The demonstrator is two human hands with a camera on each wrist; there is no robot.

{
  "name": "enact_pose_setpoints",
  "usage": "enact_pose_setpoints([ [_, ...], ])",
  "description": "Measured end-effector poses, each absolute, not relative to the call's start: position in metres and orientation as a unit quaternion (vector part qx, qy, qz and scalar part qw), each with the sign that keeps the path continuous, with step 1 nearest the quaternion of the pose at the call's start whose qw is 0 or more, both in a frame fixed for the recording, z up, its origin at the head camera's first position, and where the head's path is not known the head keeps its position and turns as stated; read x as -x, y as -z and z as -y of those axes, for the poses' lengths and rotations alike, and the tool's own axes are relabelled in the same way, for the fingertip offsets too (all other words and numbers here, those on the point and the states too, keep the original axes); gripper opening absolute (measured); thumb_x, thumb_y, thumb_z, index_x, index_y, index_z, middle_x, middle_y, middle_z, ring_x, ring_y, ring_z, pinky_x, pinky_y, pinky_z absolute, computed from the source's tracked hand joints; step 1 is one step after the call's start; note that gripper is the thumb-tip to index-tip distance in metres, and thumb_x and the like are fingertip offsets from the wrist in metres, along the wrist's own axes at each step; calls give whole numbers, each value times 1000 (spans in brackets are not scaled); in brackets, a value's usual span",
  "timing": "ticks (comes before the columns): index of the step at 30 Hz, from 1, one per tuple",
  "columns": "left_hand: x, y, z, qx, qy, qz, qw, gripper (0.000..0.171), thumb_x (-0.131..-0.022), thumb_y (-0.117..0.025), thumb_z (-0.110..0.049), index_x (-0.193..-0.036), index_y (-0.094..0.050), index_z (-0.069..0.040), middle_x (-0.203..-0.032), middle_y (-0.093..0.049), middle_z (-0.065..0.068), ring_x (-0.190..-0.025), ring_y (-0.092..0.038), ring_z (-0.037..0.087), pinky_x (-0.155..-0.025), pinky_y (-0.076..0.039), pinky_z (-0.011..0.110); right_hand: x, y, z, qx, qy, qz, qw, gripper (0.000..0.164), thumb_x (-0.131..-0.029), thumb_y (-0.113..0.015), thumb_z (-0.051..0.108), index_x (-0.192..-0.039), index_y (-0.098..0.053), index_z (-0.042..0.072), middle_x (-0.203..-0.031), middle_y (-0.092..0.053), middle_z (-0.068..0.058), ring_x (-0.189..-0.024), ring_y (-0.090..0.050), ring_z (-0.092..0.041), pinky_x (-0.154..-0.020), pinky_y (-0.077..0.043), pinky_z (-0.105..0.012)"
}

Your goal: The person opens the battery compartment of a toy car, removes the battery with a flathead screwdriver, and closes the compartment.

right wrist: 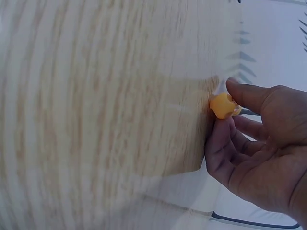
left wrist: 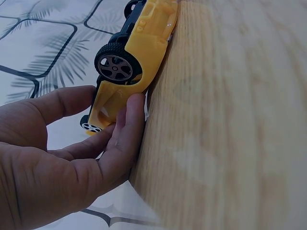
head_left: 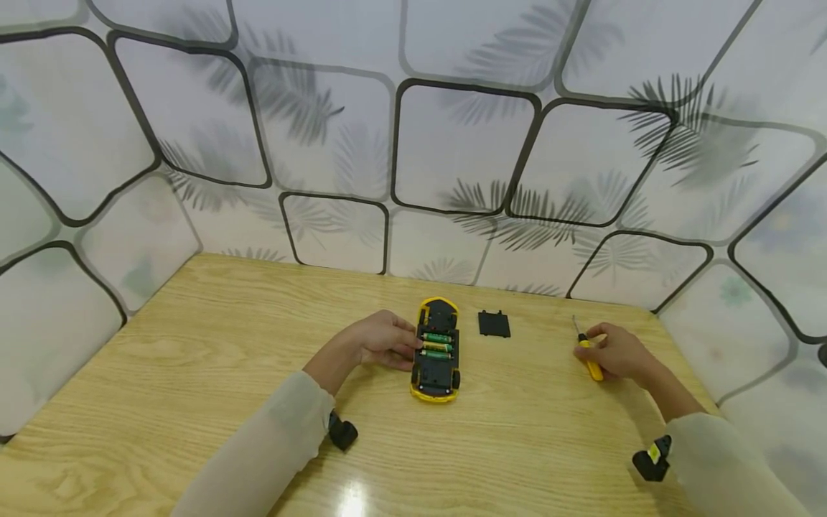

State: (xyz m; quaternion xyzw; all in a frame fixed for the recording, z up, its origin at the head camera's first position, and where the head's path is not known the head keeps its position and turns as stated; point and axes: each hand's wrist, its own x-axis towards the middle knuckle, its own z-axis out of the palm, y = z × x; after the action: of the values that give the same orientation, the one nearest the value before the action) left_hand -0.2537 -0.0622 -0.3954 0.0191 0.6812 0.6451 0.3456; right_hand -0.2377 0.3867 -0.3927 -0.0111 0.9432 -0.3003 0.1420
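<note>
A yellow toy car [head_left: 436, 373] lies upside down on the table, its black underside facing up. Several green and yellow batteries [head_left: 437, 347] sit side by side in its uncovered compartment. My left hand [head_left: 381, 341] holds the car by its left side; in the left wrist view the thumb is at the upper edge and the fingers are against the yellow body [left wrist: 152, 45]. Far to the right, my right hand [head_left: 617, 352] pinches a screwdriver [head_left: 594, 370] by its yellow handle, the thin metal shaft pointing away from me. The handle's end [right wrist: 222, 106] shows between thumb and fingers.
A black battery cover [head_left: 494, 324] lies flat on the table, just right of the car. The wooden table [head_left: 258, 323] ends at a patterned fabric wall [head_left: 336, 237] behind and on both sides. Black wrist cameras [head_left: 342, 432] are strapped near both sleeves.
</note>
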Motion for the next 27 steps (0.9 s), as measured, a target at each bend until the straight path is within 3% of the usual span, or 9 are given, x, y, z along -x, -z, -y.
enact_pose_setpoints([
  [9,254,396,62,-21,-645,-682,345,54,-99,-64,-3,-148,-45,11,-118,-69,21,-100,-70,27,-87,-62,43,239,391,-386,43,271,-955,107,54,-100,-69,23,-132,-49,-15,-97,-69,-19,-75,-63,-20,-62,-54,-33],
  [14,254,396,62,-21,-645,-682,345,54,-99,-64,-3,-147,-45,11,-118,-69,21,-100,-70,27,-87,-62,43,238,389,-382,90,252,-962,57,42,-100,-68,18,-126,-58,-13,-95,-69,-14,-78,-61,-19,-61,-51,-32],
  [22,253,396,62,-20,-643,-683,345,53,-99,-64,-3,-147,-45,11,-115,-69,21,-97,-70,26,-85,-62,42,238,381,-370,133,240,-962,9,35,-107,-56,14,-130,-58,-11,-106,-67,-22,-96,-66,-39,-75,-57,-48],
  [27,254,396,62,-19,-643,-683,347,49,-99,-64,-3,-145,-49,10,-113,-70,20,-94,-70,24,-85,-62,41,235,372,-354,146,258,-955,-11,30,-108,-49,7,-127,-58,-15,-104,-65,-23,-86,-60,-29,-68,-50,-39],
])
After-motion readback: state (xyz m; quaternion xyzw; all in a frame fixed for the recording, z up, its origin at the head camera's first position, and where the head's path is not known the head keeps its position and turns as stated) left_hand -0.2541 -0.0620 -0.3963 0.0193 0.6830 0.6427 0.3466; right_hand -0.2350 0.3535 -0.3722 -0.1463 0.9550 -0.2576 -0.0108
